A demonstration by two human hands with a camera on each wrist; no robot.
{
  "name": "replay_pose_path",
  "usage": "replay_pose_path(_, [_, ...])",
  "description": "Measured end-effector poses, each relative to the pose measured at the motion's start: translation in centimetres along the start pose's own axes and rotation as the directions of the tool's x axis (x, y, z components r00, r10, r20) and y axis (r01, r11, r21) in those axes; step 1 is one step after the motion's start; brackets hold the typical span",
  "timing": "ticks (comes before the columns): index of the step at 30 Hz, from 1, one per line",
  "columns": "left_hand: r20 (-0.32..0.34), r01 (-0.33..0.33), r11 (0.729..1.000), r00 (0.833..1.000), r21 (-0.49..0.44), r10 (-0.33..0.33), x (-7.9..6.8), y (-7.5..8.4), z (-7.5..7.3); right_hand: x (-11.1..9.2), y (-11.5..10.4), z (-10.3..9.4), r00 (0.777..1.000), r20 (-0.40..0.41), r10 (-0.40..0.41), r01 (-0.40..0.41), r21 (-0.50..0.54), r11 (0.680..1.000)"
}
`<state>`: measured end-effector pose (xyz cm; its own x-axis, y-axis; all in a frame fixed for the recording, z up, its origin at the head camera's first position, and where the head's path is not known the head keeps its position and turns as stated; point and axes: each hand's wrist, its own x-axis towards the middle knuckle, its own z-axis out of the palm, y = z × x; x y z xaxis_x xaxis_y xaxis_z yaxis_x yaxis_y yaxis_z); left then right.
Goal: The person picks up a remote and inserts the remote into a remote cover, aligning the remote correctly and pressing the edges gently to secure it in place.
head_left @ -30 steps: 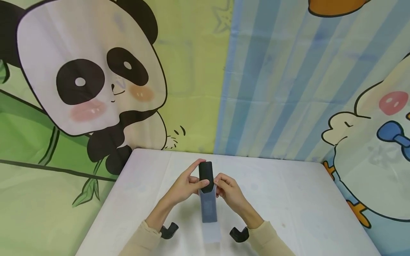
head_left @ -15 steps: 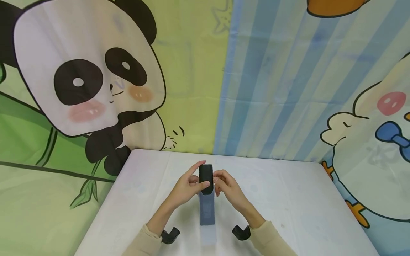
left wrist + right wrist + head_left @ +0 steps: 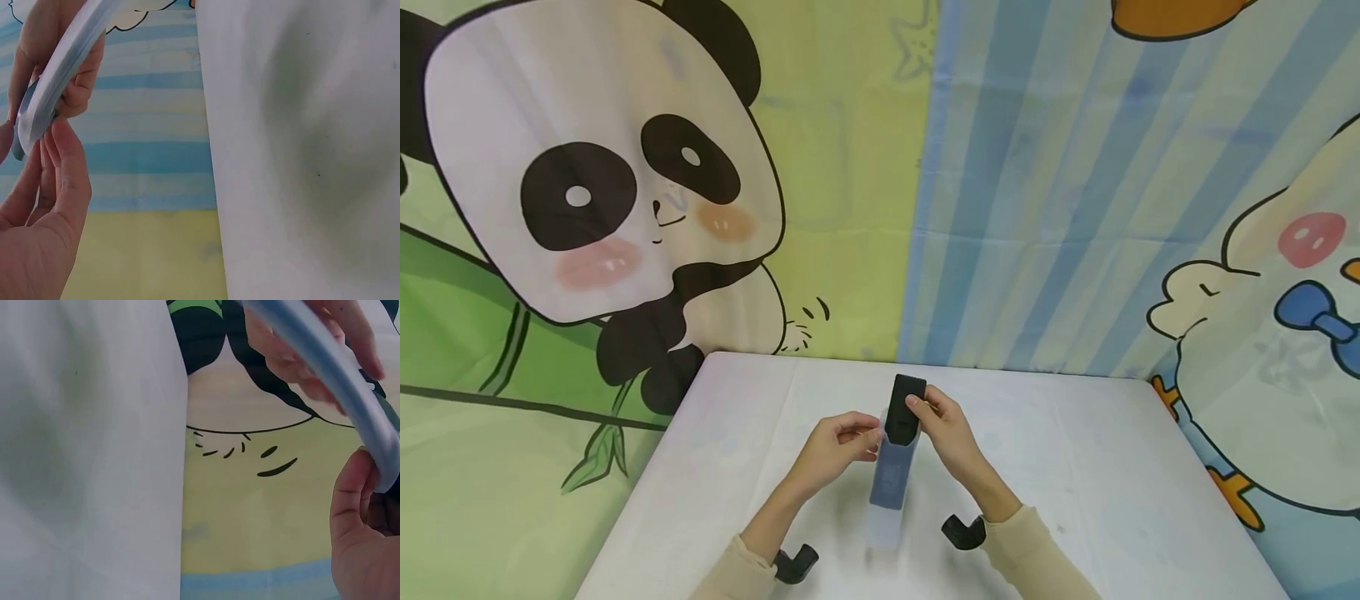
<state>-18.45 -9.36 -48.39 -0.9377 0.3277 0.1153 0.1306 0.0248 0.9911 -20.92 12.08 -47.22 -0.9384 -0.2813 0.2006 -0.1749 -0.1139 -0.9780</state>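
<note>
A long narrow piece is held up over the table. It has a black upper part, a blue-grey lower section and a clear plastic end. My right hand grips the black part, thumb on its front and fingers behind its right side. At the left edge, fingertips of my left hand pinch where some clear plastic shows. Seen edge-on in the left wrist view, a curved pale strip runs between both hands. In the right wrist view, this strip crosses above my right hand.
A white-covered table lies below. Behind it hangs a curtain printed with a panda and a white bird. Black bent pieces sit beside each sleeve cuff.
The left hand has let go of the black part and moved lower to its edge. The right hand has taken the black part. The piece now tilts, its top leaning right.
</note>
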Motion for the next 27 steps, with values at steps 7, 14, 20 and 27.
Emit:
replay_pose_path(7, [-0.018,-0.054,0.999,0.998,-0.004,0.054,-0.3,0.0,0.2,-0.1,-0.6,-0.6,0.994,0.106,-0.008,0.013,-0.050,0.999])
replay_pose_path(14, [-0.051,-0.110,0.993,0.992,0.047,0.113,-0.4,0.7,0.3,-0.2,-1.6,-1.4,0.975,0.219,0.017,0.016,-0.146,0.989])
replay_pose_path(20, [-0.053,-0.140,0.989,0.988,0.054,0.143,-0.2,1.1,0.4,-0.6,-2.1,-1.7,0.970,0.243,0.009,0.024,-0.131,0.991])
replay_pose_path(27, [-0.074,-0.151,0.988,0.986,0.013,0.152,0.1,1.1,0.4,-0.8,-2.2,-1.6,0.969,0.247,0.011,0.027,-0.150,0.988])
